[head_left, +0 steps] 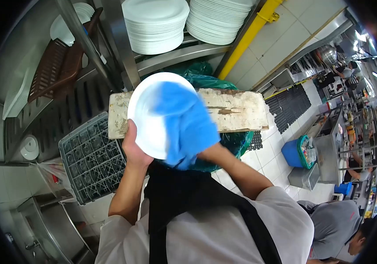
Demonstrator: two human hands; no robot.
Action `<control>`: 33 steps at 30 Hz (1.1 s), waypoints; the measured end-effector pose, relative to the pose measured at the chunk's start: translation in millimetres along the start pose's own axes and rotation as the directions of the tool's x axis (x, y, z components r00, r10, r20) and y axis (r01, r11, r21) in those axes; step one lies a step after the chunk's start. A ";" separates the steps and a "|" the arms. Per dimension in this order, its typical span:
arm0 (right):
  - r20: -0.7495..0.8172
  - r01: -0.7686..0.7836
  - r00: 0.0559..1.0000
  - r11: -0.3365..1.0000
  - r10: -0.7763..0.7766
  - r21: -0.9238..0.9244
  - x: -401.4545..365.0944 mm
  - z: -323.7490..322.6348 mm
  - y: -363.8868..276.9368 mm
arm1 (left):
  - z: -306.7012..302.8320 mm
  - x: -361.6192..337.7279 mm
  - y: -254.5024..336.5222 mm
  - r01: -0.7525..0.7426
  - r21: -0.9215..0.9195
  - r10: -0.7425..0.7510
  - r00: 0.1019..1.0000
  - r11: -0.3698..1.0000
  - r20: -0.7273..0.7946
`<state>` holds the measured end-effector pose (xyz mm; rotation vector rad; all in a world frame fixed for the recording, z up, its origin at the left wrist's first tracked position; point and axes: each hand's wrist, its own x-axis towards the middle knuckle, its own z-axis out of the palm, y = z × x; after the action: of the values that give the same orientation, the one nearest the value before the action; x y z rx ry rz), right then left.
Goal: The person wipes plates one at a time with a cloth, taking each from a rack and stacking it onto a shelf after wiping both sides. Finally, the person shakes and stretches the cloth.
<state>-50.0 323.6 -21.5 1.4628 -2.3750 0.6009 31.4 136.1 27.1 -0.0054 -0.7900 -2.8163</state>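
The person wears a pale short-sleeved shirt (223,229), off-white or perhaps light grey in this light. Over it lies a black apron (184,191), with broad black straps (259,229) crossing both shoulders. The left hand (132,147) and both forearms are bare.

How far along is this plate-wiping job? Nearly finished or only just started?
Done, apparently: tall stacks of white plates sit on the shelf above. In hand: the left hand grips one white plate by its rim while the right hand, wrapped in a blue cloth, wipes its face. Left: hard to say; no waiting pile shows, so I cannot tell how many remain.
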 end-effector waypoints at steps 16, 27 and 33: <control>0.172 -0.262 0.964 0.629 0.201 0.732 26.3 -63.2 -44.7 | -28.6 -1.4 -34.4 -0.133 0.775 0.201 0.980 0.618 0.008; 0.108 -0.201 0.975 0.571 0.193 0.796 25.9 -106.1 -60.5 | -29.9 1.6 -28.8 -0.230 0.793 0.298 0.952 0.564 0.065; 0.207 -0.227 0.973 0.593 0.103 0.772 57.2 -19.6 -31.6 | -15.0 13.5 -29.6 -0.106 0.533 0.140 0.990 0.840 -0.024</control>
<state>-46.6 276.2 27.5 1.6051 -2.4739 1.8659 12.9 150.2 0.0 0.1149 -1.4684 -2.3725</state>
